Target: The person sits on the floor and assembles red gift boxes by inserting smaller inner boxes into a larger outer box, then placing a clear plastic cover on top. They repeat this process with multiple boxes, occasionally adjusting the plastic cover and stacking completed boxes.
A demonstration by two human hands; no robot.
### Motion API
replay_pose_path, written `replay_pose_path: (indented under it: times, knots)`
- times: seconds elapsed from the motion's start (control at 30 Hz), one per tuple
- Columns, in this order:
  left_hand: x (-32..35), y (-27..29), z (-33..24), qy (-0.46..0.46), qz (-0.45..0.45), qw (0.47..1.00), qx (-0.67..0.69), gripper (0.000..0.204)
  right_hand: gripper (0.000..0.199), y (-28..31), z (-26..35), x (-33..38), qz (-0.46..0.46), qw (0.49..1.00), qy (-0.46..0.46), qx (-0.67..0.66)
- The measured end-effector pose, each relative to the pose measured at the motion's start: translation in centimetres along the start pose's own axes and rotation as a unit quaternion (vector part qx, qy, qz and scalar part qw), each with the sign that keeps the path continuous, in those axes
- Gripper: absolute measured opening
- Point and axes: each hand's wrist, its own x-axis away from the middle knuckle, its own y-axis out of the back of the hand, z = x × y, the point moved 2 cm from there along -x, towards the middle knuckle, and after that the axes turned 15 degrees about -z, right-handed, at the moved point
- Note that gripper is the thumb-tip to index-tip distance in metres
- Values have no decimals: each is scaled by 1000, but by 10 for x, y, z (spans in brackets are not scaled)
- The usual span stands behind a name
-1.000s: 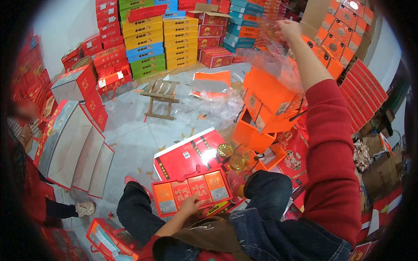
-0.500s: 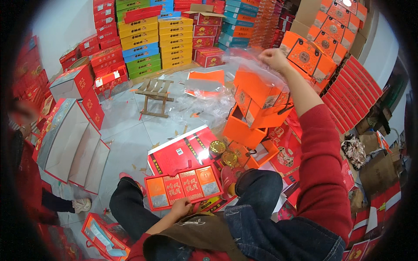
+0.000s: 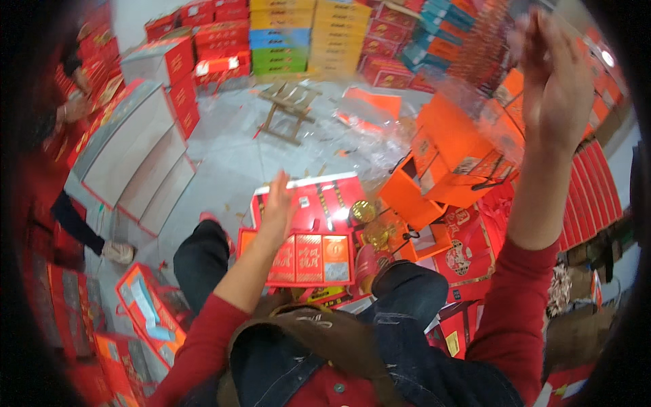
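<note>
In the head view, the left hand (image 3: 277, 207) stands edge-on above the far left part of an open red gift box (image 3: 312, 284), fingers straight and grasping nothing that shows. The right hand (image 3: 559, 95) is raised at the far right, blurred, its fingers extended; no held thing can be made out. The gift box lies between the knees, just near of a flat red carton (image 3: 308, 203). Two red packets (image 3: 309, 259) with gold lettering fill its middle, with an orange packet (image 3: 336, 251) at its right end; the forearm covers part of the left end.

The step looks like a pause between grips, the packets seated and the box uncovered. The next move seems to call for the left hand to steady the rim, and the right to pass well clear of the clear plastic film (image 3: 461, 95) and orange boxes (image 3: 451, 129), without knocking the gold tins (image 3: 363, 211).
</note>
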Motion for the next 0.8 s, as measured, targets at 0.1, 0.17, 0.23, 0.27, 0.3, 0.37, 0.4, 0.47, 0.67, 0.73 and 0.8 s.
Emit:
replay_pose_path:
  times: [0.1,0.17,0.23,0.27,0.3,0.37,0.4,0.47,0.67,0.73,0.8]
  knots:
    - [-14,8,-56,-73,-71,990,96,109,15,14,-57,70,-143,975,-164,-56]
    - [-9,35,-69,-99,-85,989,76,109,13,23,-89,130,-193,925,-309,-112]
    - [-11,72,-61,-100,-101,989,28,111,10,45,-127,200,-212,870,-427,-123]
    - [-7,85,-55,-69,-93,993,15,110,9,50,-139,236,-244,842,-467,-117]
    - [-4,95,-44,-31,-81,996,6,109,8,60,-157,276,-275,820,-493,-100]
    - [4,112,-19,31,-93,995,-29,105,10,66,-176,348,-299,779,-544,-93]
    - [12,118,-6,66,-110,990,-65,103,11,78,-191,389,-287,759,-567,-142]
    - [33,135,12,131,-152,970,-140,101,11,84,-196,449,-355,694,-623,-53]
    - [62,195,66,331,-162,916,-157,109,10,111,-204,545,-396,605,-685,89]
    - [62,194,79,365,-169,900,-170,107,10,137,-219,591,-403,598,-684,111]
    - [52,188,89,348,-154,893,-239,104,8,158,-231,630,-419,610,-660,128]
